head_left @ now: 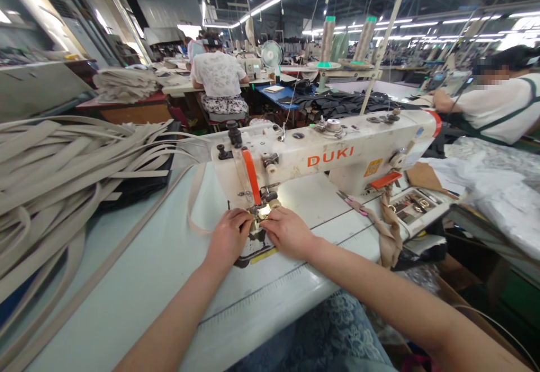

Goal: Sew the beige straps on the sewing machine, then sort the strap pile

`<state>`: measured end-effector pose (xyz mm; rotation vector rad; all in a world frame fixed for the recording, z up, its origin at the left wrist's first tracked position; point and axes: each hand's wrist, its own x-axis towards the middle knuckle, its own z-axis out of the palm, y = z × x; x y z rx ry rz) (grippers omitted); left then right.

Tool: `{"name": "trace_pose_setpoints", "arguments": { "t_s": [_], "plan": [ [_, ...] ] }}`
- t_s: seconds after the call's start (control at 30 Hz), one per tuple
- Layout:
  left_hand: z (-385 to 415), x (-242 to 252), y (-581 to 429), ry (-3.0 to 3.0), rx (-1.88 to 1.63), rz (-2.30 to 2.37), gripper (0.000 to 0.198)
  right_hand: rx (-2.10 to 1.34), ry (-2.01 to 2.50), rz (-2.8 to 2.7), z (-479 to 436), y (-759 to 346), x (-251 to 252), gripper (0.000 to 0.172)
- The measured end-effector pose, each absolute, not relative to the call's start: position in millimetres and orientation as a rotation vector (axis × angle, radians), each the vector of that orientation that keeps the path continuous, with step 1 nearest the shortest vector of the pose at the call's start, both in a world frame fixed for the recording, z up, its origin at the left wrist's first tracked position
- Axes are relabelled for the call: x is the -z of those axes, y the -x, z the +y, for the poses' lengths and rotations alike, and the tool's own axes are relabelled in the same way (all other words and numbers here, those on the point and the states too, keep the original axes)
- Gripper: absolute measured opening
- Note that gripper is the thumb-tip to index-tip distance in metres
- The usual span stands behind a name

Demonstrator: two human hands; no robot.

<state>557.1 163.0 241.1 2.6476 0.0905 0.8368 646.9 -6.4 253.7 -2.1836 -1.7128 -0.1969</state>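
A white sewing machine [295, 152] is set into a pale green table [177, 259]. Just below its orange guard [252, 175], the left hand [230, 234] and the right hand [291, 232] are brought close together, with the fingertips of each drawn in narrowly at the needle area. Whether anything is pinched between them cannot be told, as the spot is small and partly covered. A narrow pale strip [193, 203] is looped to the left of the machine, its lower end running toward the left hand. Farther left of the machine, a large pile of beige strips [84, 175] is heaped. To the right of the machine's needle area, scissors [352, 202] are laid beside a brown cloth [390, 242], and a tray [430, 218] of small parts is placed beyond them. Behind the machine, thread cones [328, 40] are mounted upright, and a person in white [219, 76] is seated.
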Motion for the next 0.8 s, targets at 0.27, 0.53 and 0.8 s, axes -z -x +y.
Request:
{"name": "trace_pose_setpoints", "arguments": {
  "t_s": [0.27,0.53,0.8],
  "plan": [
    [158,-243,-556,-2.728,-0.747,0.173,0.023,0.199,2.197,-1.712,-6,-646,-254,0.02],
    [164,-295,-501,-3.301,0.053,0.493,0.035,0.188,2.217,-1.657,-7,-645,-257,0.021],
    [49,-298,-425,-2.965,0.75,-0.009,0.027,-0.052,2.351,-1.304,-20,-621,-273,0.033]
  ]
}}
